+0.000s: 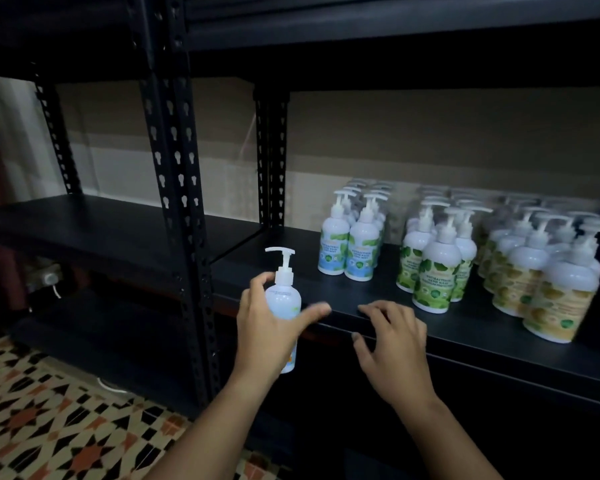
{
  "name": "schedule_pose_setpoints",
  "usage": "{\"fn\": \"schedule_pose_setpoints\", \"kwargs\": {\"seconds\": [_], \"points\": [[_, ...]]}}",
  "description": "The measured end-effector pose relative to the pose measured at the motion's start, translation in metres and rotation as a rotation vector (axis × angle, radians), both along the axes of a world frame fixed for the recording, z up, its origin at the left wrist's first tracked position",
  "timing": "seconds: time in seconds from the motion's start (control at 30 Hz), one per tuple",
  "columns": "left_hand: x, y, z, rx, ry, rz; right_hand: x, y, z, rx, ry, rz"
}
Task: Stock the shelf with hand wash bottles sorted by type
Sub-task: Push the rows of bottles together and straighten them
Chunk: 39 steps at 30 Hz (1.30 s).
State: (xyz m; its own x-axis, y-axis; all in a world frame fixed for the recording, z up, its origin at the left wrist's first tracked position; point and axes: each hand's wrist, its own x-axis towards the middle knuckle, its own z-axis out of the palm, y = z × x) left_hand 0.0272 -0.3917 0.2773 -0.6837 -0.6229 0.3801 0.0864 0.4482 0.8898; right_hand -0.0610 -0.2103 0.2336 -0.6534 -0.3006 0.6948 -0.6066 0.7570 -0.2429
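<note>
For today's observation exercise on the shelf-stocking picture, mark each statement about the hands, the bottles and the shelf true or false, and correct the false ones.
1. The left hand grips a pump bottle. True.
2. The right hand holds a second bottle. False: it holds nothing; its fingers are spread at the front edge of the shelf.
3. The bottles on the shelf stand in three groups by label colour. True: blue-label bottles, green-label bottles and yellow-label bottles.
4. The blue-label bottles stand furthest right. False: they stand furthest left; the yellow-label ones are furthest right.
5. The held bottle lies on its side. False: it is upright, pump on top.
</note>
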Motion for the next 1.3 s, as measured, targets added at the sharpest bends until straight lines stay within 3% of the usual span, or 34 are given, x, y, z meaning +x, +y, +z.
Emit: {"fn": "schedule_pose_setpoints", "kwargs": {"seconds": [0.13, 0.33, 0.47, 0.73, 1.13, 1.3], "points": [[0.000, -0.001, 0.001, -0.083, -0.120, 0.004, 0.001, -0.002, 0.000, 0.003, -0.007, -0.011], [0.001, -0.012, 0.000, -0.028, 0.034, 0.116, 0.002, -0.002, 0.001, -0.005, -0.040, -0.011], [0.007, -0.013, 0.001, 0.002, 0.115, 0.055, 0.005, -0.003, 0.000, -0.018, -0.062, -0.011], [0.009, -0.010, 0.007, 0.142, 0.107, -0.128, 0.010, -0.004, 0.003, -0.014, -0.111, -0.011], [0.007, -0.016, 0.002, 0.201, 0.191, -0.118, 0.014, -0.005, 0.002, 0.005, -0.122, -0.028], [0.005, -0.015, 0.008, 0.247, 0.246, -0.293, 0.014, -0.007, 0.003, 0.001, -0.128, -0.034]]}}
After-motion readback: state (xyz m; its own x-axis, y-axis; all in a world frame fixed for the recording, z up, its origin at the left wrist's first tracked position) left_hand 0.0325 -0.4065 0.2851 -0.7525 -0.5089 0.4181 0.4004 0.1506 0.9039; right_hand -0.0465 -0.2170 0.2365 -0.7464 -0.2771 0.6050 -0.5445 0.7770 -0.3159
